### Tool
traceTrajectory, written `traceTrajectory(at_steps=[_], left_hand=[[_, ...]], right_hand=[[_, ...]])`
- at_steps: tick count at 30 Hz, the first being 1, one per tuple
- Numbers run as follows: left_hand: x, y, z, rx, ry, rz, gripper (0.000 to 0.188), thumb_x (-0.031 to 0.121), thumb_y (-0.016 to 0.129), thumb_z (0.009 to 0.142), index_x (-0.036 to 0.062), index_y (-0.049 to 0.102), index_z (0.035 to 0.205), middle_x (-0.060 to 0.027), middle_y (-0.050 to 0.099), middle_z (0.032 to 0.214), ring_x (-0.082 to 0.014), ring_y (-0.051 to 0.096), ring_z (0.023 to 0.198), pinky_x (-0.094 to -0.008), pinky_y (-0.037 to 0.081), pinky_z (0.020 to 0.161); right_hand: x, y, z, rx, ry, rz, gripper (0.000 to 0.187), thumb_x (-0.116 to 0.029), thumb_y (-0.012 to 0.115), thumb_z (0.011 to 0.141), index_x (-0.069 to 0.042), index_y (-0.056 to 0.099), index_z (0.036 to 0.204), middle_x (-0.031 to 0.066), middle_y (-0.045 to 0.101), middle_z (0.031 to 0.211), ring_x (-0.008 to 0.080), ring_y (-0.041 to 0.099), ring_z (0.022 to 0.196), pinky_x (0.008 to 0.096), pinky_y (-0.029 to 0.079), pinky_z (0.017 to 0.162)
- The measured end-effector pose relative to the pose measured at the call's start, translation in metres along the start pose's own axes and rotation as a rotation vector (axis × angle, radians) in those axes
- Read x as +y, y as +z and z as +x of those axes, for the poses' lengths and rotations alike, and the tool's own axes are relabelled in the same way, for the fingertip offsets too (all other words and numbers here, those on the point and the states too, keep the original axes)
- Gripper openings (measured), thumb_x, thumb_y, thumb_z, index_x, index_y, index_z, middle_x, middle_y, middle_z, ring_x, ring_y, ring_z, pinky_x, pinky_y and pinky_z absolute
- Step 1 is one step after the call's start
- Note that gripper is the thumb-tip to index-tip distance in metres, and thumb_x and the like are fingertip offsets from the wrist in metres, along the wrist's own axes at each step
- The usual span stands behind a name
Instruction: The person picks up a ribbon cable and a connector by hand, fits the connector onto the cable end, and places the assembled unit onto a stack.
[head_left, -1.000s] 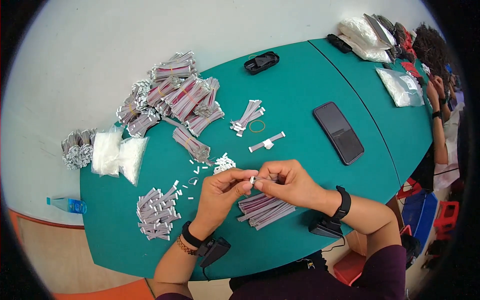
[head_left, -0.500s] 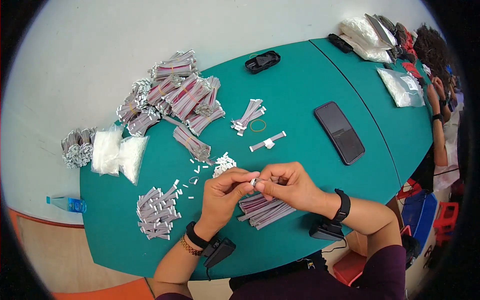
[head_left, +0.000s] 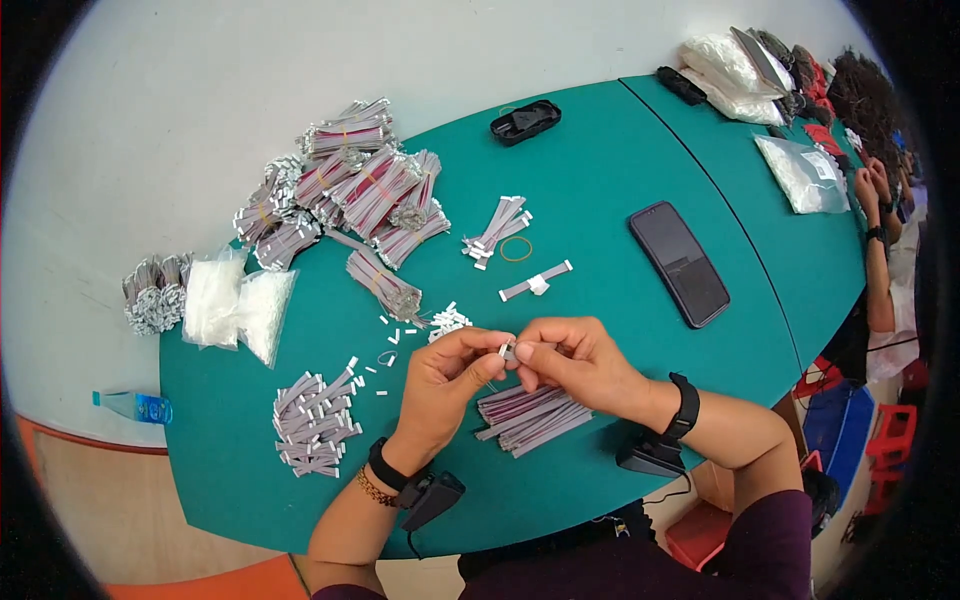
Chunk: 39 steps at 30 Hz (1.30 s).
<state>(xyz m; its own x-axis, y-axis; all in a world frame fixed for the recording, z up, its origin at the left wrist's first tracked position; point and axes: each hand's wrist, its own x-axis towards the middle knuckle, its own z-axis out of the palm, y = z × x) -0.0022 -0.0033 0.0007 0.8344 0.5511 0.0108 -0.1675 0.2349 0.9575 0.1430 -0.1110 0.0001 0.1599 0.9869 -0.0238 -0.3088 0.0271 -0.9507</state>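
Over the near middle of the table, my left hand (head_left: 438,385) pinches a small white connector (head_left: 505,352) between thumb and forefinger. Right against it, my right hand (head_left: 590,368) is closed on the end of a grey ribbon cable, mostly hidden by the fingers. Whether the connector is fully seated on the cable cannot be made out. Below my right hand lies a bunch of grey and purplish ribbon cables (head_left: 535,420). A small heap of loose white connectors (head_left: 449,320) sits just beyond my left hand. To the left is a pile of cables with white ends (head_left: 315,420).
Banded cable bundles (head_left: 370,190) are stacked at the back left, beside bags of white pieces (head_left: 262,315). A phone (head_left: 680,265) lies right of centre, a black case (head_left: 525,122) at the far edge. A water bottle (head_left: 133,406) lies far left. Another person's hands (head_left: 870,190) are far right.
My fingers have shifted slightly around the connector and cable end, and the left fingertips have loosened and show more of the white connector. Elsewhere on the table the things stay put.
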Motion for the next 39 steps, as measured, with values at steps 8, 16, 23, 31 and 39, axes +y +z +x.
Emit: traceTrajectory(at_steps=[8, 16, 23, 31, 39], left_hand=[[0.001, 0.007, -0.003, 0.045, -0.022, 0.011, 0.013, 0.005, 0.062, 0.083, -0.0004, 0.059, 0.094, -0.0024, 0.060, 0.088, -0.0071, 0.055, 0.078, -0.0194, 0.044, 0.070], [-0.008, 0.004, -0.004, 0.112, 0.022, 0.105, 0.011, 0.009, 0.063, 0.084, 0.0008, 0.060, 0.089, 0.0003, 0.060, 0.081, -0.0035, 0.051, 0.070, -0.0170, 0.040, 0.060], [-0.006, 0.005, -0.003, 0.086, -0.007, 0.144, 0.011, 0.011, 0.059, 0.086, 0.0008, 0.057, 0.091, -0.0024, 0.058, 0.081, -0.0077, 0.050, 0.068, -0.0206, 0.041, 0.063], [-0.008, 0.000, -0.003, -0.012, -0.098, 0.103, 0.022, 0.023, 0.049, 0.093, 0.0029, 0.053, 0.085, 0.0000, 0.051, 0.074, -0.0067, 0.046, 0.067, -0.0208, 0.038, 0.061], [-0.010, 0.001, -0.004, 0.012, -0.131, 0.052, 0.021, 0.021, 0.050, 0.093, 0.0036, 0.052, 0.082, 0.0021, 0.046, 0.068, -0.0046, 0.041, 0.062, -0.0189, 0.035, 0.056]], right_hand=[[-0.002, 0.000, -0.002, -0.003, -0.027, -0.160, 0.018, -0.016, 0.052, 0.091, -0.001, 0.059, 0.085, -0.0001, 0.056, 0.066, 0.0018, 0.049, 0.060, 0.0176, 0.037, 0.050], [0.004, 0.005, -0.001, 0.046, -0.099, -0.161, 0.009, -0.011, 0.054, 0.090, -0.002, 0.054, 0.088, -0.0008, 0.055, 0.067, 0.0019, 0.050, 0.062, 0.0179, 0.039, 0.053], [0.003, 0.005, 0.000, 0.037, -0.096, -0.093, 0.008, -0.010, 0.054, 0.089, -0.003, 0.051, 0.087, -0.0011, 0.055, 0.066, 0.0023, 0.049, 0.060, 0.0179, 0.038, 0.053], [0.002, 0.004, -0.001, 0.032, -0.066, -0.094, 0.008, -0.010, 0.052, 0.091, -0.003, 0.049, 0.087, 0.0006, 0.056, 0.067, 0.0016, 0.047, 0.058, 0.0164, 0.035, 0.050], [-0.003, 0.003, -0.002, -0.038, 0.042, -0.001, 0.010, -0.013, 0.049, 0.092, -0.005, 0.049, 0.086, 0.0021, 0.059, 0.069, 0.0016, 0.047, 0.057, 0.0162, 0.035, 0.049]])
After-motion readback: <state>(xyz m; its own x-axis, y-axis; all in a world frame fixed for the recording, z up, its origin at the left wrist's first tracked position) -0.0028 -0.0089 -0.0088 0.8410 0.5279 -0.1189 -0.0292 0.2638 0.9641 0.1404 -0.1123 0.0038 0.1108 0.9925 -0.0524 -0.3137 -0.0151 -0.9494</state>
